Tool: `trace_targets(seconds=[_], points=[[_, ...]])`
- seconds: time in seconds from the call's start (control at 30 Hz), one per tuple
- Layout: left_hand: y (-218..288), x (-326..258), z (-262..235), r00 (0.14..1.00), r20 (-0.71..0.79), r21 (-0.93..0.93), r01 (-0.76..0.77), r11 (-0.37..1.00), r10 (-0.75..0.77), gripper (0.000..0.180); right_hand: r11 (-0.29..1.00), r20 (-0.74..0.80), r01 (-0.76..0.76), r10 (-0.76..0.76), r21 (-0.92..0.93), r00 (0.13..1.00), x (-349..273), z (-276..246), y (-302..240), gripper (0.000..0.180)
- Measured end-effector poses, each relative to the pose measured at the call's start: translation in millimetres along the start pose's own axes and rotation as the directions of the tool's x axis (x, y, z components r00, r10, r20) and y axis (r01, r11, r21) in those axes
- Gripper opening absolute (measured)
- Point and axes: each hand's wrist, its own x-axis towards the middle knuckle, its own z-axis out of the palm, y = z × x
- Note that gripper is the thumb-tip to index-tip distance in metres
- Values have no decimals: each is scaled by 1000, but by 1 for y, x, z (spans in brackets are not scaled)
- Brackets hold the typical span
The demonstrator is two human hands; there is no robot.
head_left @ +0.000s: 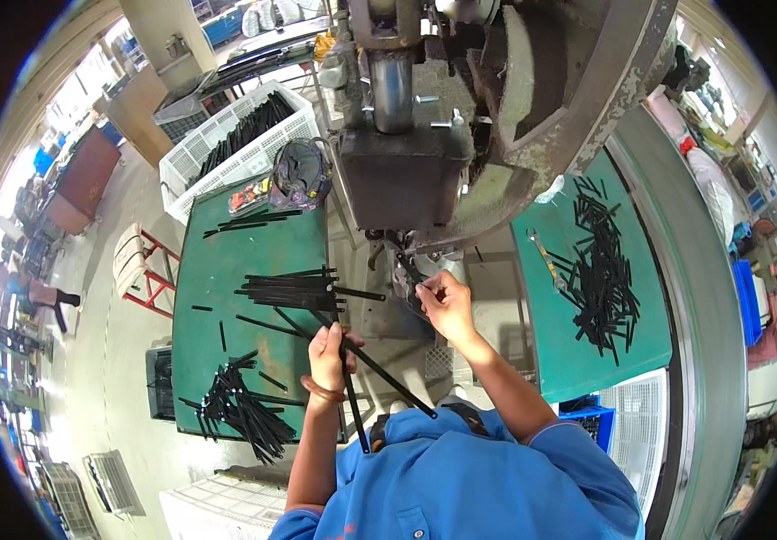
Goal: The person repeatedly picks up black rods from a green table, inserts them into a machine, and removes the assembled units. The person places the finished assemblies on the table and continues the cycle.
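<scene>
My left hand is closed around a few long black metal strips, which fan out toward my body and up past my fingers. My right hand pinches a short black piece at the die under the press head. How that piece sits in the die is partly hidden. Just beyond my left hand, a stack of black strips lies on the green table. Nearer me on that table is a loose heap of shorter black pieces.
On the right green table lie a pile of black pieces and a wrench. A white crate of black strips stands at the far left, beside a dark bag. The press's heavy flywheel guard rises ahead.
</scene>
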Motion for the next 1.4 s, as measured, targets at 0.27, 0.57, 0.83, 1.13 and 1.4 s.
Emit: trace_targets(seconds=[0.27,0.57,0.83,1.13,1.4], points=[[-15,-30,-8,989,-150,18,6,1000,-3,25,948,34,143,-139,-284,990,6,9,-1,13],[-15,-42,-2,994,-107,-43,-32,999,27,27,913,366,302,-191,-274,911,-3,-3,-1,14],[-3,-52,19,990,-141,13,-8,1000,10,26,891,163,388,-358,-235,920,70,-4,1,18],[-9,-51,24,997,-71,-6,12,1000,-12,25,901,292,-333,251,278,923,83,17,30,16],[4,-34,42,997,46,43,55,998,-57,26,905,284,-329,252,269,925,66,13,4,16]])
